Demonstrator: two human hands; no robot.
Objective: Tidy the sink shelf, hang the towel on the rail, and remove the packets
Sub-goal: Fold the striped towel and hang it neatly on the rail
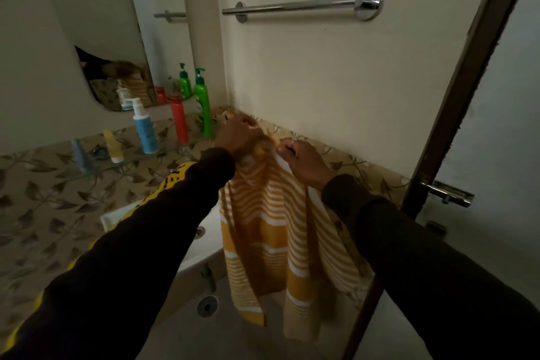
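Note:
A yellow and white striped towel (pixel 271 231) hangs down in front of me, held by its top edge. My left hand (pixel 238 134) grips a bunched corner of it and my right hand (pixel 304 161) pinches the top edge beside it. Both hands are well below the chrome towel rail (pixel 295 5), which is bare on the wall above. On the glass sink shelf (pixel 128 159) stand a green pump bottle (pixel 202 102), a red bottle (pixel 178 120), a blue and white pump bottle (pixel 144 128), a yellow tube (pixel 112 146) and a blue tube (pixel 79 155). No packets can be made out.
The white sink (pixel 204 245) sits below my left arm, with its drain pipe underneath. A mirror (pixel 117 38) hangs above the shelf on the left. A door with a dark frame (pixel 455 114) and a metal handle (pixel 450 193) stands close on the right.

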